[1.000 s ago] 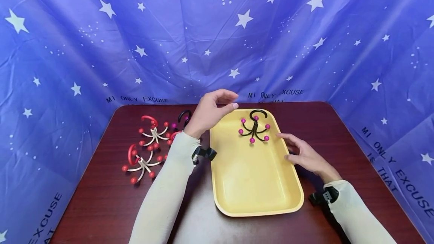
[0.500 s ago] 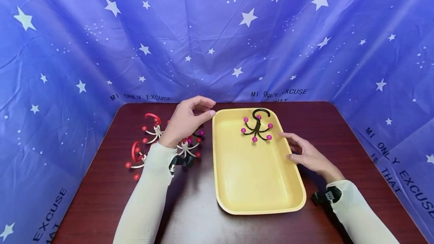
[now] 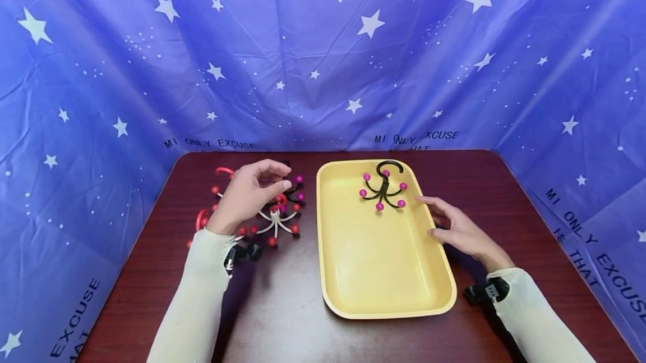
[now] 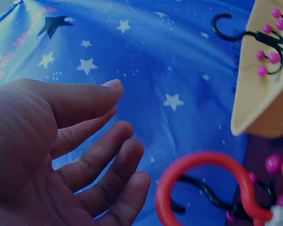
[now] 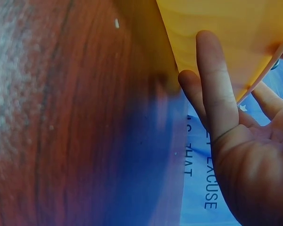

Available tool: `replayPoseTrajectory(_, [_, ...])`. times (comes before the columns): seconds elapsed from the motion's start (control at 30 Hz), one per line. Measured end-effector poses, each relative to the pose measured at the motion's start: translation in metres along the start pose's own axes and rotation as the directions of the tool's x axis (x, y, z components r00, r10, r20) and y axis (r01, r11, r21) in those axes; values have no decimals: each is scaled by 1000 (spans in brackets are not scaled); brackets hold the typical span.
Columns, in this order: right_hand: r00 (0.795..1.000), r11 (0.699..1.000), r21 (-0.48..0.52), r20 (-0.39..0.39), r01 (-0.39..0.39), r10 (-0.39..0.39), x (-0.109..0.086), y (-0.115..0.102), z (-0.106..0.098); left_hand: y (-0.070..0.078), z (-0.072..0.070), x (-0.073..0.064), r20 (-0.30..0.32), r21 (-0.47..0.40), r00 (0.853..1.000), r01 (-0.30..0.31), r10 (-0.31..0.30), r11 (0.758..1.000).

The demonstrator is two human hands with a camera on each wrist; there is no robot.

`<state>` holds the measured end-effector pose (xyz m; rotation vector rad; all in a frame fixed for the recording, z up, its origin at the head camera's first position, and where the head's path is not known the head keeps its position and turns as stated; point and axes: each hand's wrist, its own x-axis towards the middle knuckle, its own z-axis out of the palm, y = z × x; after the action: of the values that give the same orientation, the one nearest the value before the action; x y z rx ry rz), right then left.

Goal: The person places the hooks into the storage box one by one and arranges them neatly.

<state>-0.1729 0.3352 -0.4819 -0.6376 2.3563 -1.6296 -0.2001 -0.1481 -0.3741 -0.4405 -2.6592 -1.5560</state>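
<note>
My left hand (image 3: 247, 197) hovers over the group of hooks on the left, its fingers loosely bent and holding nothing. Under it lie white multi-arm hooks with red ball tips; one white hook (image 3: 275, 218) shows in front of the fingers, others are partly hidden by the hand. A red hook loop (image 4: 203, 157) is close below the fingers in the left wrist view. Behind them is a black hook (image 3: 292, 190) with magenta balls. Another black hook (image 3: 383, 189) lies in the yellow tray (image 3: 373, 312). Against that tray's right side, my right hand (image 3: 464, 237) rests with extended fingers.
The dark red wooden table (image 3: 282, 318) carries everything. Behind it and at both sides hangs a blue curtain (image 3: 323, 54) with white stars. The tray has raised walls and stands right of the hooks.
My left hand has moved left, from over the tray's far left corner to above the hooks on the table. The right hand stays at the tray's side.
</note>
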Motion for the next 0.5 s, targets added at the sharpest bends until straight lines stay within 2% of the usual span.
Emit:
replayPoseTrajectory(0.2, [1000, 1000, 2, 2, 0, 0, 0, 1, 0, -19, -5, -9, 3, -10, 999, 33, -33, 999])
replayPoseTrajectory(0.5, [1000, 1000, 5, -3, -2, 2, 0, 4, -1, -32, -7, -15, 12, 48, 999, 40, -41, 998])
